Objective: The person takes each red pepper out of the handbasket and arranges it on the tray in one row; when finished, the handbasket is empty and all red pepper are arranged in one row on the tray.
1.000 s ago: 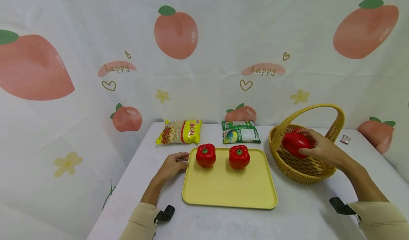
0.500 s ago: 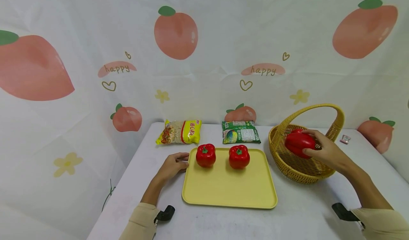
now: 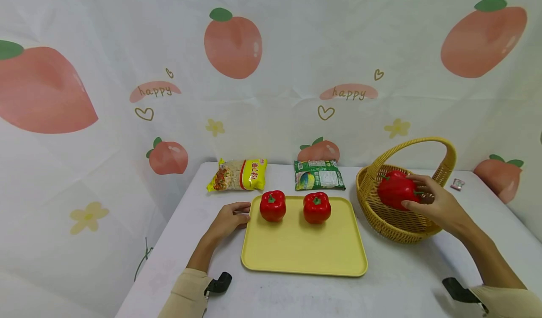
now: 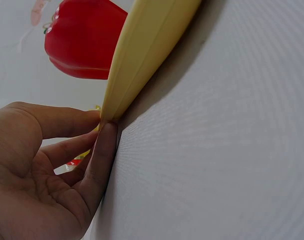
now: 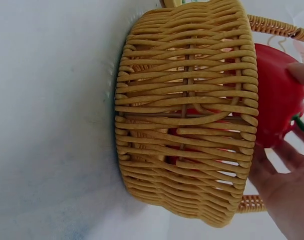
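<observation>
My right hand (image 3: 440,205) holds a red bell pepper (image 3: 395,193) at the mouth of a wicker basket (image 3: 395,233), thumb on one side and fingers on the other. Its green stem points right, towards the palm. A second red pepper (image 3: 396,173) shows partly behind it in the basket; red also shows through the weave in the right wrist view. My left hand (image 3: 226,221) is at the left rim of a yellow tray (image 3: 305,252), its fingertips pinching the edge in the left wrist view. Two red bell peppers, one left (image 3: 273,206) and one right (image 3: 317,208), stand on the tray.
Behind the tray lie a yellow food bag (image 3: 239,174) and a green packet (image 3: 319,174). A small wrapped sachet (image 3: 458,184) is right of the basket. The basket's tall handle (image 3: 423,141) arches over its opening. A printed cloth (image 3: 271,120) hangs behind the white table.
My right hand has shifted slightly right and nearer, and the pepper in it has turned so its stem now shows. The left hand and tray stay put.
</observation>
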The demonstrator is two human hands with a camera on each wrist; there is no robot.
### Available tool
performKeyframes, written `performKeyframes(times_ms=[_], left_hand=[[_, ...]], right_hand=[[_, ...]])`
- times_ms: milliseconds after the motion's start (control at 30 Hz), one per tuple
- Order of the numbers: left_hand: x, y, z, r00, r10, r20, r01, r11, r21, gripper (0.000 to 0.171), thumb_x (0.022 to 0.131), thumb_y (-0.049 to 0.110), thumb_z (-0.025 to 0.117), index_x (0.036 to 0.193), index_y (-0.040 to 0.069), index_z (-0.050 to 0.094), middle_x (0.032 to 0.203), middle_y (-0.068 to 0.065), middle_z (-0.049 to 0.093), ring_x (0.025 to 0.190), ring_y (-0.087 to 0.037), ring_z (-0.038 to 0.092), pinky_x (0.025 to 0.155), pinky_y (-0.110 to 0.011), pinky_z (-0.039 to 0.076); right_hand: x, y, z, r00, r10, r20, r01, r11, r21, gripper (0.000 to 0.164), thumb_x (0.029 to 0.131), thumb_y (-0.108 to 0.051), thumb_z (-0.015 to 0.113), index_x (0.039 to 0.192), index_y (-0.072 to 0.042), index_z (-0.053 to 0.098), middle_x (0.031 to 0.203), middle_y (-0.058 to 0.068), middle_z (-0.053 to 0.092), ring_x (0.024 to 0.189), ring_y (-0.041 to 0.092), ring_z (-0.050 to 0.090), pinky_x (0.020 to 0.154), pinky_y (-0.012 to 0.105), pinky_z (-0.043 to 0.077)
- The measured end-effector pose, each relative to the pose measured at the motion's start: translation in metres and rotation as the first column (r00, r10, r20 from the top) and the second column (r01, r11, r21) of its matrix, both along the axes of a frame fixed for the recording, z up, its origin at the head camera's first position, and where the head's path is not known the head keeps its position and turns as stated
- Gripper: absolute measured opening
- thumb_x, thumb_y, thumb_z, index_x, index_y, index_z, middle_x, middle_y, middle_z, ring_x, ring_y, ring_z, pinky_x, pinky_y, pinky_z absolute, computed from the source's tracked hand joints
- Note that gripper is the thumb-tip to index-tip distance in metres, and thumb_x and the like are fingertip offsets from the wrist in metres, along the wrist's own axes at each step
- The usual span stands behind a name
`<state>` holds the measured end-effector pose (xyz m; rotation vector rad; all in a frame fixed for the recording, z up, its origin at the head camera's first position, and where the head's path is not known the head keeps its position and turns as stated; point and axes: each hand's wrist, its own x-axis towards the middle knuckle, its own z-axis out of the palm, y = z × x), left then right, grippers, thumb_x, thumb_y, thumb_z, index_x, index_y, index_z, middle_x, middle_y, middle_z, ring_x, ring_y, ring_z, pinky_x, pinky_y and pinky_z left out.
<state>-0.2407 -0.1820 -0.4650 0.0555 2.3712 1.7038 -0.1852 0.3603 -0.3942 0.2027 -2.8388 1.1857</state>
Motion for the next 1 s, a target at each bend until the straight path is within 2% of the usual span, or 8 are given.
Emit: performKeyframes(times_ms=[167, 267, 400, 467, 533, 600, 800, 1000], left_hand=[[0.0, 0.0, -0.001, 1.0, 0.001, -0.001, -0.001, 1.0, -0.011, 0.048, 0.096, 0.003, 0.066, 0.143, -0.004, 0.062, 0.131, -0.018, 0.069, 0.107, -0.021, 0.07, 0.089, -0.032, 0.063], [0.0, 0.0, -0.001, 1.0, 0.004, 0.003, -0.004, 1.0, -0.003, 0.048, 0.096, 0.002, 0.066, 0.143, -0.004, 0.062, 0.131, -0.018, 0.069, 0.107, -0.021, 0.07, 0.089, -0.032, 0.063], [0.0, 0.0, -0.001, 1.0, 0.006, 0.006, -0.006, 1.0, 0.001, 0.048, 0.096, 0.002, 0.066, 0.143, -0.004, 0.062, 0.131, -0.017, 0.069, 0.107, -0.02, 0.071, 0.089, -0.032, 0.063], [0.0, 0.0, -0.001, 1.0, 0.004, 0.004, -0.004, 1.0, -0.001, 0.048, 0.096, 0.002, 0.066, 0.143, -0.004, 0.062, 0.131, -0.017, 0.069, 0.107, -0.02, 0.07, 0.089, -0.032, 0.063], [0.0, 0.0, 0.0, 1.0, 0.003, 0.0, -0.003, 1.0, -0.006, 0.048, 0.096, 0.003, 0.067, 0.143, -0.004, 0.062, 0.13, -0.017, 0.069, 0.106, -0.02, 0.07, 0.089, -0.032, 0.063], [0.0, 0.0, 0.0, 1.0, 0.004, -0.002, -0.004, 1.0, -0.007, 0.048, 0.096, 0.003, 0.067, 0.143, -0.003, 0.062, 0.13, -0.017, 0.069, 0.106, -0.02, 0.07, 0.089, -0.033, 0.063], [0.001, 0.0, 0.0, 1.0, 0.006, -0.001, -0.006, 1.0, -0.008, 0.047, 0.097, 0.003, 0.067, 0.143, -0.003, 0.063, 0.13, -0.017, 0.069, 0.106, -0.019, 0.07, 0.088, -0.031, 0.063], [0.0, 0.0, 0.0, 1.0, 0.005, -0.001, -0.005, 1.0, -0.006, 0.047, 0.096, 0.002, 0.067, 0.143, -0.003, 0.063, 0.13, -0.017, 0.069, 0.106, -0.019, 0.07, 0.088, -0.032, 0.063]], right_hand=[[0.006, 0.003, 0.0, 0.999, -0.01, -0.038, 0.01, 1.0, 0.001, 0.08, 0.099, -0.034, 0.067, 0.164, -0.005, 0.031, 0.153, 0.031, 0.04, 0.127, 0.047, 0.044, 0.08, 0.038, 0.053], [0.011, 0.003, 0.0, 0.998, -0.019, -0.061, 0.018, 1.0, -0.021, 0.078, 0.099, -0.031, 0.067, 0.163, -0.006, 0.031, 0.153, 0.027, 0.043, 0.125, 0.038, 0.049, 0.079, 0.032, 0.057], [0.021, 0.0, 0.002, 0.994, -0.022, -0.109, 0.015, 0.998, -0.065, 0.071, 0.099, -0.023, 0.069, 0.16, -0.007, 0.035, 0.145, 0.002, 0.047, 0.116, 0.008, 0.052, 0.076, 0.017, 0.057], [0.026, -0.006, 0.003, 0.992, -0.01, -0.129, -0.001, 0.996, -0.084, 0.069, 0.099, -0.021, 0.069, 0.16, -0.011, 0.037, 0.141, -0.01, 0.045, 0.112, -0.003, 0.049, 0.075, 0.018, 0.058], [0.03, -0.014, 0.005, 0.989, 0.006, -0.146, -0.02, 0.995, -0.095, 0.071, 0.098, -0.019, 0.07, 0.161, -0.014, 0.039, 0.14, -0.017, 0.042, 0.113, -0.005, 0.048, 0.075, 0.02, 0.059], [0.033, -0.026, 0.007, 0.986, 0.027, -0.167, -0.044, 0.994, -0.097, 0.071, 0.097, -0.017, 0.073, 0.16, -0.016, 0.042, 0.141, -0.016, 0.043, 0.113, -0.006, 0.049, 0.075, 0.02, 0.06], [0.039, -0.068, 0.008, 0.964, 0.094, -0.248, -0.107, 0.993, -0.039, 0.068, 0.089, -0.015, 0.083, 0.15, -0.014, 0.053, 0.14, 0.003, 0.053, 0.115, -0.006, 0.05, 0.081, 0.017, 0.057], [0.038, -0.104, 0.002, 0.954, 0.184, -0.239, -0.192, 0.981, -0.012, 0.06, 0.089, -0.021, 0.083, 0.144, -0.019, 0.058, 0.134, -0.001, 0.061, 0.117, 0.003, 0.056, 0.09, 0.023, 0.058]])
